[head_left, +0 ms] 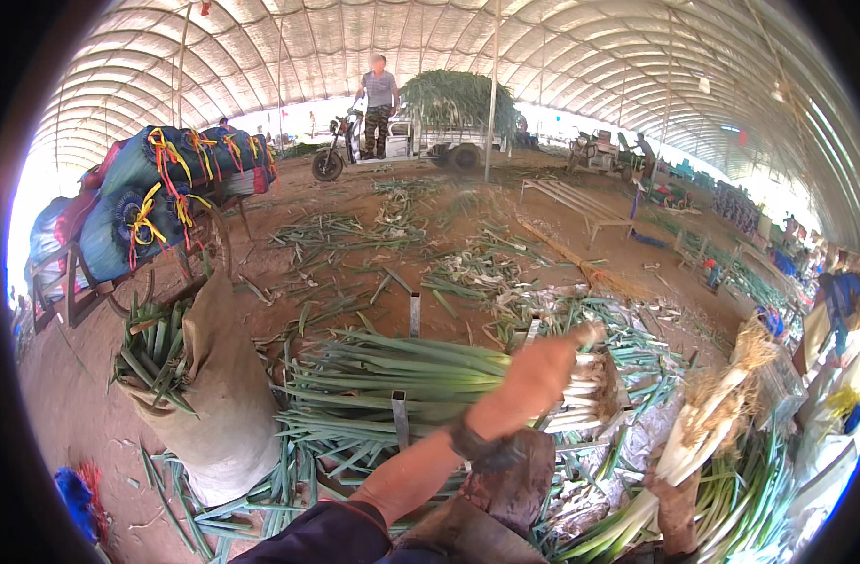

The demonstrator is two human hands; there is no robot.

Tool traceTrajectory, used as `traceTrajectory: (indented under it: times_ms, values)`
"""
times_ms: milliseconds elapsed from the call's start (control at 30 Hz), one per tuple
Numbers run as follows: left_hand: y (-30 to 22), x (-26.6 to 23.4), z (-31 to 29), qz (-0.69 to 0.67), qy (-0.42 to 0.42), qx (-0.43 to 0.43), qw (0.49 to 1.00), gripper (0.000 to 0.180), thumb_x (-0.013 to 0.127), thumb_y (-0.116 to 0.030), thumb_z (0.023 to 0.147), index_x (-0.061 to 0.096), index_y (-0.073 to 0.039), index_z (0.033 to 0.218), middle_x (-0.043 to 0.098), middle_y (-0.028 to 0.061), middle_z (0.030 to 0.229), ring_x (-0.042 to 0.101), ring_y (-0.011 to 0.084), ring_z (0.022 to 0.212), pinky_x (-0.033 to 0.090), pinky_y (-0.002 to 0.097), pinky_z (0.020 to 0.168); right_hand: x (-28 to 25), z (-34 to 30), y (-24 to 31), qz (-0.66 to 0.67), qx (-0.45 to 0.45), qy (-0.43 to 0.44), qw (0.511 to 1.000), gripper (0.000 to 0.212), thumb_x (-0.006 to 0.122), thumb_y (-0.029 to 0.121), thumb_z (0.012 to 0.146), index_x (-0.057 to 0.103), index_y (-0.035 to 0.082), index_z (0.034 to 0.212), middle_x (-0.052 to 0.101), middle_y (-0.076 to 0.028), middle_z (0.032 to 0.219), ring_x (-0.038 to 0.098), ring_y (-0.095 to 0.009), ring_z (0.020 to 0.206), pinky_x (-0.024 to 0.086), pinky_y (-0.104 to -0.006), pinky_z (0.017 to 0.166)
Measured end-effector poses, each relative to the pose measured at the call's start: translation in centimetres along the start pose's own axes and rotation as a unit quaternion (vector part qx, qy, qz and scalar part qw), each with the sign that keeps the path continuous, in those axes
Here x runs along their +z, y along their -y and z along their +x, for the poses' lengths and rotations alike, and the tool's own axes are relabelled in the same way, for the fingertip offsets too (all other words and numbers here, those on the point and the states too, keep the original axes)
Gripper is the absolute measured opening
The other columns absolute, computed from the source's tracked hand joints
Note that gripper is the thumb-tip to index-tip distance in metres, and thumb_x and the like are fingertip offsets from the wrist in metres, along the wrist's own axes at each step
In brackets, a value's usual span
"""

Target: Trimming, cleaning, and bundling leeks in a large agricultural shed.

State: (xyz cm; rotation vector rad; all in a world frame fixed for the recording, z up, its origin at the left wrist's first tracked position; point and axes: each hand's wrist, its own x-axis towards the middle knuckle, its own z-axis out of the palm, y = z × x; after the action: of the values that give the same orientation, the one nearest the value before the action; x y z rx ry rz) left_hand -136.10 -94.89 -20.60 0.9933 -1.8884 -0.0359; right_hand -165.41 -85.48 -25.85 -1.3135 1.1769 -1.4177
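Note:
A thick bundle of long green onions [402, 371] lies between upright metal posts [400, 418], green tops to the left and white ends to the right. My left hand [533, 381] reaches across its white part, a dark band on the wrist. The fingers of this hand are blurred, and whether they grip anything is unclear. At the lower right my right hand [674, 503] is closed round a bunch of green onions [698, 437]. The white stalks and pale brown roots of this bunch point up to the right; its leaves trail to the lower left.
A burlap sack [225, 395] stuffed with green leaves stands at left. Behind it, a cart bears large tied bags [138, 216]. Loose leaves [355, 235] litter the soil. Farther off are a bench [575, 202], a person [379, 99] and a loaded three-wheeler [458, 113]. More onions [759, 489] lie at right.

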Motion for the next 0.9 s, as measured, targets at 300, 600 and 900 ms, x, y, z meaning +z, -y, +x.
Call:
traceTrajectory:
  times_ms: [300,600,900]
  values:
    - [-7.5,11.4,-7.5,-0.496,0.277,0.061,0.821,0.072,0.073,-0.027,0.086,0.035,-0.002,0.142,0.046,0.0162,0.137,0.046,0.0201,0.125,0.050,0.0346,0.092,1.0,-0.5,7.4,0.126,-0.029,0.083,0.988,0.082,0.069,0.004,0.061,0.037,0.000,0.136,0.055,-0.007,0.082,0.057,-0.018,0.070,0.051,-0.0312,0.065]
    - [-10.6,13.7,-7.0,-0.632,0.243,-0.113,0.727,0.052,0.077,-0.025,0.082,0.055,0.000,0.122,0.063,0.0024,0.103,0.057,0.0103,0.093,0.047,0.0261,0.082,-0.7,0.8,6.5,-0.155,-0.098,0.048,0.982,0.070,0.053,0.051,0.094,0.043,-0.005,0.135,0.057,-0.017,0.123,0.059,-0.027,0.112,0.049,-0.0389,0.090]
    - [-10.7,13.0,-7.4,-0.667,0.199,-0.149,0.702,0.053,0.074,-0.028,0.085,0.054,0.002,0.124,0.064,0.0036,0.103,0.057,0.0109,0.094,0.047,0.0268,0.084,1.3,1.0,6.2,-0.170,-0.146,-0.056,0.973,0.041,0.049,0.031,0.098,0.054,-0.008,0.109,0.060,-0.014,0.089,0.054,-0.023,0.081,0.044,-0.0385,0.075]
